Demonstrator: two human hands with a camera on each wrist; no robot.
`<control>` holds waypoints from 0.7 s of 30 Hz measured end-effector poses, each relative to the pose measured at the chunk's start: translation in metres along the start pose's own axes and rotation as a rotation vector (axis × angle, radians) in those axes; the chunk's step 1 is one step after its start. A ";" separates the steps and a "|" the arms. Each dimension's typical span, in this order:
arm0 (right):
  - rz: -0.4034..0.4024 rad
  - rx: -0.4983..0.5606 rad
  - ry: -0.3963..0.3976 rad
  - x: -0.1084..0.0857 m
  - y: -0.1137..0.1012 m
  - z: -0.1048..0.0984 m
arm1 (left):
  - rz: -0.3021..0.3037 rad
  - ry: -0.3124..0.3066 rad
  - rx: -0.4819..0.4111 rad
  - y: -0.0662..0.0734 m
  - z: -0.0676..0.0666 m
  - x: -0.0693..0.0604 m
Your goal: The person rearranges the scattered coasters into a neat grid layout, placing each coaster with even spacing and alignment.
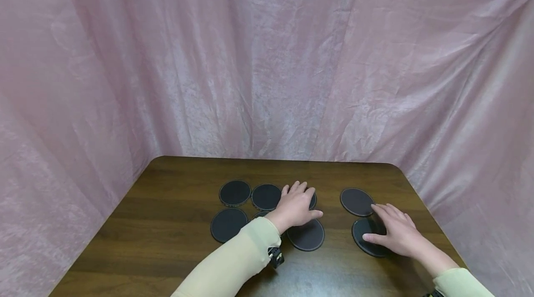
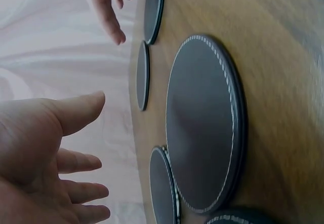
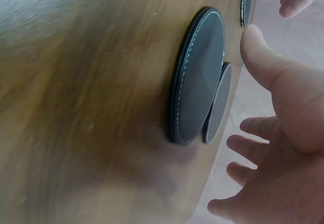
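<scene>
Several round dark leather coasters with pale stitched rims lie flat on the table. My left hand (image 1: 294, 206) hovers over the right end of the larger group, fingers spread and palm down, holding nothing. It partly hides a back coaster (image 1: 313, 200), and my forearm covers most of a middle one (image 1: 260, 214). A front coaster (image 1: 306, 236) shows below the hand, also large in the left wrist view. To the right, my right hand (image 1: 394, 230) is above a near coaster (image 1: 363, 228) with straight fingers, apart from it in the right wrist view. Another coaster (image 1: 357, 202) touches that one behind.
At the left of the larger group lie more coasters, a back one (image 1: 235, 193), its neighbour (image 1: 266, 197) and a front one (image 1: 229, 225). The brown wooden table (image 1: 167, 199) has rounded far corners. A pink curtain (image 1: 250, 65) hangs behind it.
</scene>
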State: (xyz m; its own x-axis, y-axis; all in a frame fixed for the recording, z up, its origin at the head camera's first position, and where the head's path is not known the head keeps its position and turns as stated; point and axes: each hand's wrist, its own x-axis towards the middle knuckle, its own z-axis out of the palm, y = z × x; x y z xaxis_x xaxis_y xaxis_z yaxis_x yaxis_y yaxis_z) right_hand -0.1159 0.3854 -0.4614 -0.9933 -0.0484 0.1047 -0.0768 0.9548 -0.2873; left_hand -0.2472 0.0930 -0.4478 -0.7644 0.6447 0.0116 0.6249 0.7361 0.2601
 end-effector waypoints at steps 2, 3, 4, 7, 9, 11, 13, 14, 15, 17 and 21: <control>-0.003 -0.006 0.003 -0.004 0.003 0.000 | 0.006 -0.002 0.000 0.004 0.002 -0.001; -0.004 -0.007 0.003 -0.006 0.004 -0.001 | 0.010 -0.003 0.003 0.005 0.003 -0.001; -0.005 -0.007 0.002 -0.008 0.005 -0.001 | 0.013 -0.003 0.003 0.007 0.004 -0.001; -0.016 -0.008 -0.002 -0.013 0.010 -0.003 | 0.026 -0.001 0.008 0.014 0.008 -0.001; -0.026 -0.002 -0.005 -0.017 0.012 -0.004 | 0.035 0.000 0.015 0.018 0.009 -0.003; -0.034 0.006 -0.012 -0.020 0.014 -0.006 | 0.046 0.000 0.024 0.023 0.011 -0.004; -0.033 0.010 -0.021 -0.023 0.016 -0.007 | 0.054 -0.003 0.031 0.028 0.014 -0.007; -0.034 0.011 -0.023 -0.024 0.017 -0.007 | 0.060 -0.005 0.036 0.030 0.015 -0.008; -0.035 0.011 -0.023 -0.025 0.018 -0.007 | 0.066 -0.005 0.040 0.032 0.016 -0.008; -0.031 0.015 -0.024 -0.027 0.020 -0.007 | 0.076 -0.001 0.050 0.037 0.019 -0.010; -0.030 0.032 -0.024 -0.030 0.023 -0.007 | 0.094 0.012 0.076 0.045 0.022 -0.012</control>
State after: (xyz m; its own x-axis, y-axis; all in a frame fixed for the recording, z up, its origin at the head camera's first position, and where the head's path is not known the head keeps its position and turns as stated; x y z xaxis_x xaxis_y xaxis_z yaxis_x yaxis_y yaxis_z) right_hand -0.0872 0.4111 -0.4649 -0.9924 -0.0839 0.0905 -0.1084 0.9430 -0.3145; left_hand -0.2066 0.1232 -0.4572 -0.7038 0.7090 0.0444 0.7034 0.6867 0.1833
